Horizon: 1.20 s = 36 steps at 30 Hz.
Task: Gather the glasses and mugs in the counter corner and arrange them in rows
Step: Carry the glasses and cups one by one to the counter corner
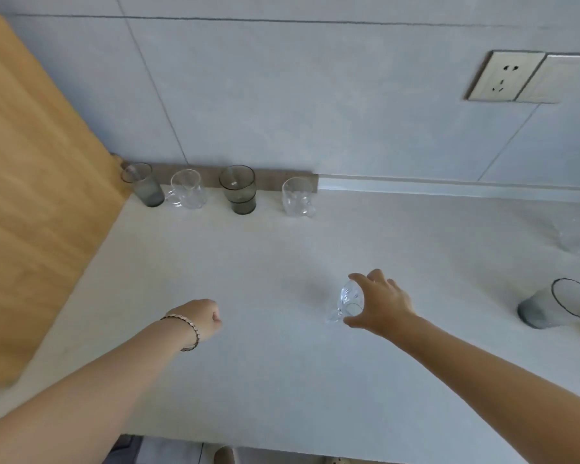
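Note:
A row stands along the back wall near the corner: a grey glass point(144, 184), a clear mug point(186, 189), two stacked grey glasses point(238, 189) and another clear mug point(297, 197). My right hand point(380, 304) grips a small clear glass mug point(349, 301) from above over the middle of the white counter point(265, 269), handle pointing left. My left hand point(203, 318) is a closed fist holding nothing, with a bracelet on the wrist. A grey glass point(556, 304) stands at the right edge, and a faint clear glass point(571, 237) sits behind it.
A wooden panel point(31, 195) closes off the counter's left side. The tiled wall carries a socket and a switch plate point(506, 77) at upper right. The counter's front edge runs below my forearms, with floor visible beneath.

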Motion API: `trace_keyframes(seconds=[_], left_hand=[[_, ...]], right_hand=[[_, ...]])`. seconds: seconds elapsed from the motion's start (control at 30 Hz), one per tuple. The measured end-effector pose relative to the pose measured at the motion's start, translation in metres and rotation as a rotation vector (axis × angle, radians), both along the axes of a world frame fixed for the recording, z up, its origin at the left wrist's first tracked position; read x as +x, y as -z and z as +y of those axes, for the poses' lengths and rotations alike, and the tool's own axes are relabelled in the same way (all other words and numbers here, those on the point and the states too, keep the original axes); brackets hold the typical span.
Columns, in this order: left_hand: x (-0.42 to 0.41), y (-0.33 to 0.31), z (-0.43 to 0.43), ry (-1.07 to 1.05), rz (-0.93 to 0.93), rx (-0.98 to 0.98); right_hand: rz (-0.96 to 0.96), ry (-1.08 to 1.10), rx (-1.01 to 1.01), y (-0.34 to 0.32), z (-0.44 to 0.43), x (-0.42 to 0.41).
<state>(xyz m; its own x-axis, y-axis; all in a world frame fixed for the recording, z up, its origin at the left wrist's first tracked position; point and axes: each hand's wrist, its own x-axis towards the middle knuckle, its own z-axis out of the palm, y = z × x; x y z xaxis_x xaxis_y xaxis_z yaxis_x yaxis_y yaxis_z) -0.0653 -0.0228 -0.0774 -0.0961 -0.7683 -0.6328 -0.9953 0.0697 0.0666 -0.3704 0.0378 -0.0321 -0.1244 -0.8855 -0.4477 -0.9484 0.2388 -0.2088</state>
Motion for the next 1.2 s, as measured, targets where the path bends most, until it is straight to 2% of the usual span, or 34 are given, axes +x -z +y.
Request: trace_keyframes(seconds=[0.17, 0.33, 0.6, 0.9, 1.07, 1.2], left_hand=[[0.111, 0.003, -0.037, -0.105, 0.004, 0.019], [0.200, 0.004, -0.070, -0.098, -0.034, 0.023], [0.253, 0.016, -0.103, -0.094, 0.039, 0.060], [0.272, 0.026, -0.121, -0.091, 0.096, 0.109], [0.271, 0.030, -0.129, -0.060, 0.074, 0.100], [0.246, 0.027, -0.135, 0.008, 0.048, 0.097]], right_hand=[[-0.031, -0.050, 0.028, 0.006, -0.063, 0.136], [-0.094, -0.024, 0.046, 0.017, -0.134, 0.260], [-0.075, -0.059, -0.061, 0.035, -0.238, 0.398], [-0.162, 0.006, -0.127, 0.052, -0.279, 0.450], [-0.344, -0.025, -0.148, 0.051, -0.267, 0.436], [-0.295, -0.100, 0.021, 0.054, -0.235, 0.383]])
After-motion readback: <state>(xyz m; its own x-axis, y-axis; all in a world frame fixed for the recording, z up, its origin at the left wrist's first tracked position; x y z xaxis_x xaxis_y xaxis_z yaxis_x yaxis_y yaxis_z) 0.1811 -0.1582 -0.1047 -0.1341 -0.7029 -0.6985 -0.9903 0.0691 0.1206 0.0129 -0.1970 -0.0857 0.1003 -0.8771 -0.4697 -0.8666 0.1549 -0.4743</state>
